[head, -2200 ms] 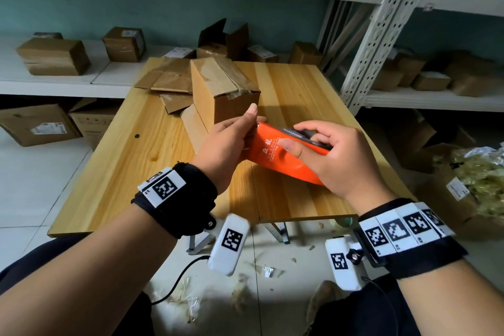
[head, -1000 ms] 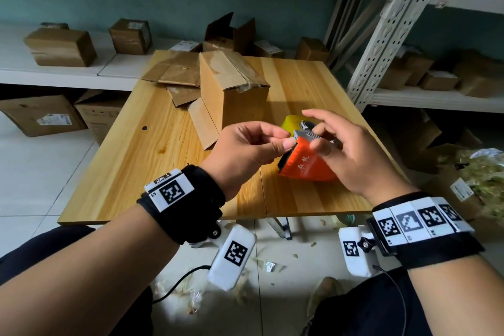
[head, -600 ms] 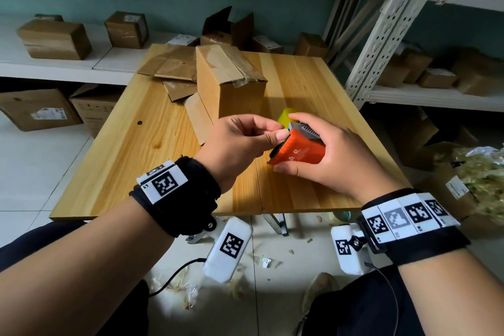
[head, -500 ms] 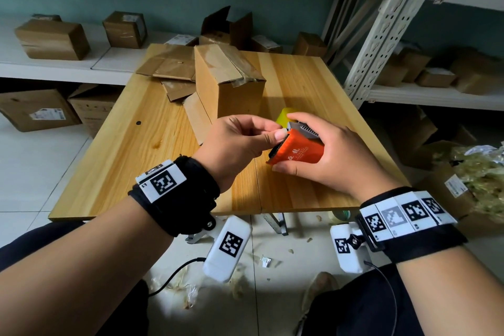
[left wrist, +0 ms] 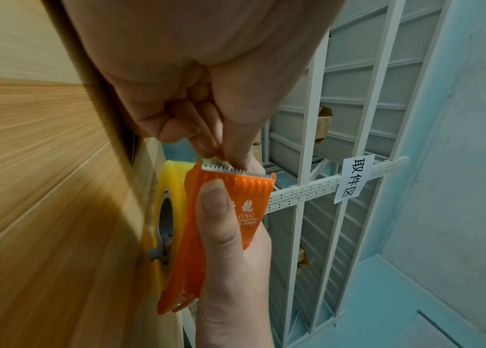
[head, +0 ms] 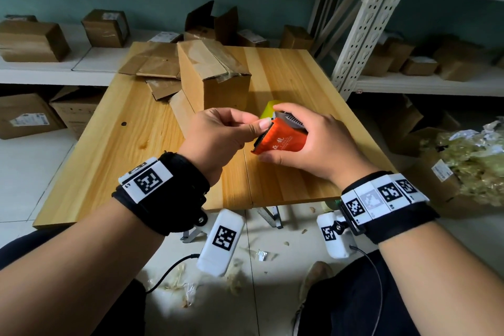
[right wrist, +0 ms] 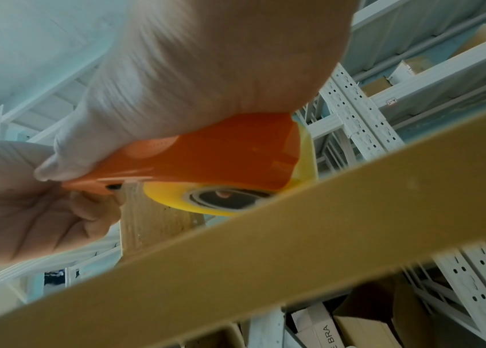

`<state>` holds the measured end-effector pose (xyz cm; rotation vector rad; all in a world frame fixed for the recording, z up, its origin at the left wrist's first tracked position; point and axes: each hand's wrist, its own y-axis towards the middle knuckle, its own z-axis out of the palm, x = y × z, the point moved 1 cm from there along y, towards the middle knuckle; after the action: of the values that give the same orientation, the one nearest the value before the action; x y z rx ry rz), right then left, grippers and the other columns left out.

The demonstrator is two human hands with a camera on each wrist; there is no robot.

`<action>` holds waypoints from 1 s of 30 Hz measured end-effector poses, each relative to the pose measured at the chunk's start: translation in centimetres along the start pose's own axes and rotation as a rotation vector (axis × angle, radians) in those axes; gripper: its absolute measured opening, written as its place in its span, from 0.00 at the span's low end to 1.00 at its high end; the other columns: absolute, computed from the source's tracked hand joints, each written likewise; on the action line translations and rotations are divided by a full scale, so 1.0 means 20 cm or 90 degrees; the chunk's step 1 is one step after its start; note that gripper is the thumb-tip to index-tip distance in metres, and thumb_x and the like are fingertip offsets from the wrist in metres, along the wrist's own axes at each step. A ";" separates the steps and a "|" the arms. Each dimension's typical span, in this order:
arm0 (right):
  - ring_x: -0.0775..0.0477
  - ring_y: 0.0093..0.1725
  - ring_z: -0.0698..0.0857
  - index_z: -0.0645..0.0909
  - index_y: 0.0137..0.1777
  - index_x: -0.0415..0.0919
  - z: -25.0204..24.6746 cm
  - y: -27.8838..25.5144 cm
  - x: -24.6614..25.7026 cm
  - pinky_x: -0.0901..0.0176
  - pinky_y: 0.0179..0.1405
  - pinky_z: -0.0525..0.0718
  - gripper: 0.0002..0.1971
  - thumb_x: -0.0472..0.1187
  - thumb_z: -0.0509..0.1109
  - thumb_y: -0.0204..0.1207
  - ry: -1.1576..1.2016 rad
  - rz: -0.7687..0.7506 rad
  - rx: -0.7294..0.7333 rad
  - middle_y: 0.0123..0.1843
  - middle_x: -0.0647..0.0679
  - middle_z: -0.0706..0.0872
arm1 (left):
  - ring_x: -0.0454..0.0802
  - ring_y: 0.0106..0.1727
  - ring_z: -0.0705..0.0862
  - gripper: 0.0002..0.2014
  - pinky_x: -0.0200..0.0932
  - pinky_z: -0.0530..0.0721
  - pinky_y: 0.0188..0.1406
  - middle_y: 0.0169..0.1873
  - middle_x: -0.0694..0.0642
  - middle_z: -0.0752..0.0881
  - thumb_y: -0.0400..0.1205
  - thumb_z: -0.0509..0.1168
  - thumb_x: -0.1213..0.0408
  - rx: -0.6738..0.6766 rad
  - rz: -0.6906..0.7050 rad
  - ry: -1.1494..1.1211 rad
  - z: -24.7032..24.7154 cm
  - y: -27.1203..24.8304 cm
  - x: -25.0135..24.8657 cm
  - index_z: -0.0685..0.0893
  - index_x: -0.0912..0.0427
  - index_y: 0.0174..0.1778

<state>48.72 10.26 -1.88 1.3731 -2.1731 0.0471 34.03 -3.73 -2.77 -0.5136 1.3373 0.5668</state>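
Note:
An orange tape dispenser [head: 283,139] [left wrist: 229,212] [right wrist: 205,155] with a yellow tape roll [head: 268,109] [left wrist: 170,188] [right wrist: 235,197] is held over the near part of the wooden table [head: 136,144]. My right hand [head: 313,142] grips the dispenser's body, thumb along its side. My left hand [head: 226,133] pinches the loose tape end [left wrist: 217,162] at the toothed cutter with thumb and forefinger. A taped cardboard box [head: 212,73] stands just beyond the hands.
Flattened cardboard pieces [head: 155,63] lie at the table's far left. White metal shelving [head: 362,24] with small cartons stands behind and to the right. Boxes [head: 24,114] sit on the floor at left; a heap of wrapping [head: 474,161] lies at right.
My right hand turned the dispenser from lying flat to cutter-up and closed round it. My left hand moved from the dispenser's side to the cutter and pinched the tape end.

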 end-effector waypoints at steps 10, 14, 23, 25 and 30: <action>0.46 0.70 0.86 0.72 0.83 0.61 -0.01 0.01 0.01 0.48 0.66 0.87 0.58 0.87 0.75 0.51 -0.001 0.005 -0.005 0.71 0.53 0.87 | 0.49 0.39 0.84 0.03 0.40 0.83 0.37 0.34 0.54 0.90 0.81 0.77 0.66 -0.005 0.032 0.065 -0.07 -0.02 -0.03 0.91 0.59 0.41; 0.48 0.68 0.87 0.73 0.81 0.60 -0.02 0.01 0.04 0.47 0.62 0.91 0.56 0.85 0.76 0.53 0.022 -0.001 0.005 0.70 0.54 0.88 | 0.49 0.39 0.86 0.03 0.39 0.85 0.37 0.34 0.54 0.91 0.81 0.77 0.65 -0.005 0.049 0.078 -0.10 -0.03 -0.05 0.91 0.59 0.43; 0.47 0.69 0.86 0.75 0.78 0.61 -0.03 0.01 0.03 0.46 0.63 0.90 0.55 0.87 0.76 0.51 -0.004 0.007 0.010 0.69 0.54 0.88 | 0.47 0.37 0.87 0.04 0.44 0.91 0.43 0.31 0.52 0.89 0.80 0.77 0.65 -0.044 0.119 0.086 -0.16 -0.06 -0.12 0.91 0.61 0.45; 0.47 0.69 0.86 0.74 0.77 0.61 -0.04 0.01 0.03 0.45 0.63 0.90 0.55 0.88 0.74 0.50 -0.007 0.006 0.013 0.68 0.54 0.88 | 0.47 0.37 0.87 0.04 0.43 0.90 0.43 0.32 0.53 0.89 0.81 0.77 0.64 -0.039 0.126 0.095 -0.16 -0.08 -0.12 0.91 0.62 0.46; 0.47 0.70 0.86 0.74 0.77 0.63 -0.05 0.01 0.04 0.42 0.63 0.91 0.54 0.88 0.75 0.50 0.001 0.010 0.020 0.69 0.53 0.88 | 0.36 0.29 0.84 0.05 0.28 0.81 0.28 0.34 0.56 0.86 0.85 0.73 0.68 -0.093 0.104 0.053 -0.20 -0.09 -0.16 0.88 0.68 0.51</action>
<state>48.81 9.98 -0.64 1.3723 -2.1908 0.0879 31.76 -7.95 -0.28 -0.5546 1.4322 0.7889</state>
